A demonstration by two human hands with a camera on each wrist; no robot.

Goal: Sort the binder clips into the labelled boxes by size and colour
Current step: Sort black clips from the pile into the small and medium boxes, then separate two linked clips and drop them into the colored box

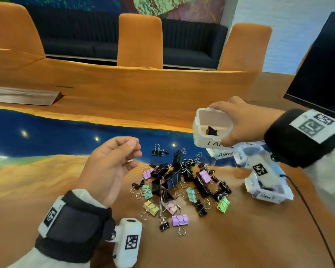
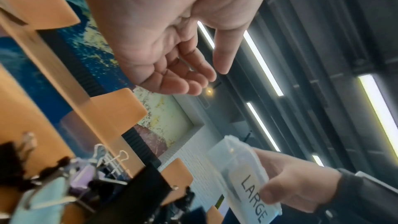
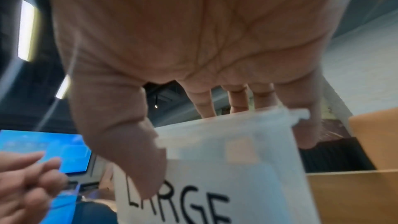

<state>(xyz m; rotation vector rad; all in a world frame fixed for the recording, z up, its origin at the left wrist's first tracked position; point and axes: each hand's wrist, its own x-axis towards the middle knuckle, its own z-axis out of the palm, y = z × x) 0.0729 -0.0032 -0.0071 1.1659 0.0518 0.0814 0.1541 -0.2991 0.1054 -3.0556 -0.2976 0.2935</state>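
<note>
The right hand gripped the LARGE box, holding one black clip. The left hand hung empty, fingers loosely curled. Most clips lay unsorted at centre frame.

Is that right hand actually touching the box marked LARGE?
Touching. The right wrist view shows the right hand with its thumb pressed over the LARGE box label and fingers behind the rim.

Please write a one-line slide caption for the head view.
Right hand lifts the LARGE box above mixed binder clips; left hand empty.

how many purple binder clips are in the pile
3 purple clips: one at the far left, one on the right, one nearest the camera. Black clips may hide more.
</note>
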